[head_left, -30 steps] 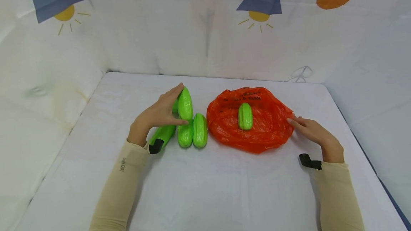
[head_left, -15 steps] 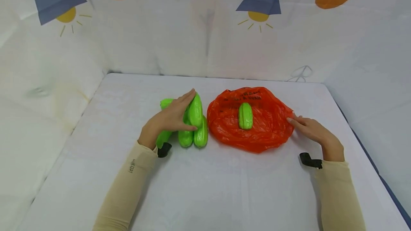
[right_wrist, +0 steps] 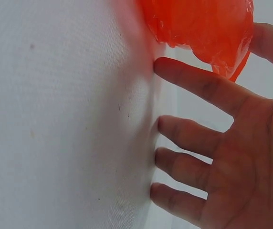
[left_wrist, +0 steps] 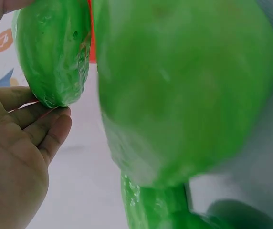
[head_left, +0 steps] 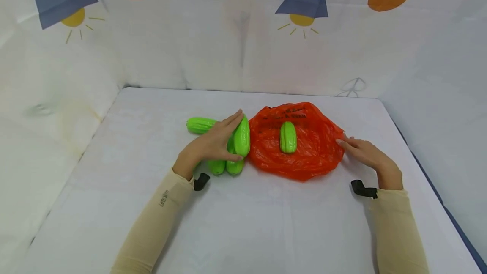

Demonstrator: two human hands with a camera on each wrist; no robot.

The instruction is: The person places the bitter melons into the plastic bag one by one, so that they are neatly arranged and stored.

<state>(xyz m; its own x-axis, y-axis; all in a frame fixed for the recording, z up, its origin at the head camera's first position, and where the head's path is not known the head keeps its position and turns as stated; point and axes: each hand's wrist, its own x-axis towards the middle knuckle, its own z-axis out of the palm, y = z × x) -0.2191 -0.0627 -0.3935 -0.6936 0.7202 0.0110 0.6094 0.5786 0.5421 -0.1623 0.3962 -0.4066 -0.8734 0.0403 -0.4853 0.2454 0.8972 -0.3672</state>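
My left hand grips a glossy, ribbed green cucumber between thumb and fingertips, with its tip pointing up and away. That cucumber is raised over others at the left edge of a red plastic bag. In the left wrist view the held cucumber touches the fingertips, and a blurred one fills the middle. On the spread bag lies a single cucumber. The thumb and forefinger of my right hand pinch the bag's right edge; the other fingers are straight and spread near the tabletop.
One cucumber lies sideways behind my left hand. Two more, a left one and a right one, lie below the held one. All stand on a white table before a printed cloth wall.
My left hand has moved right with the cucumber, from above the pile to the bag's left edge. One cucumber behind it now lies more sideways. My right hand stays at the bag.
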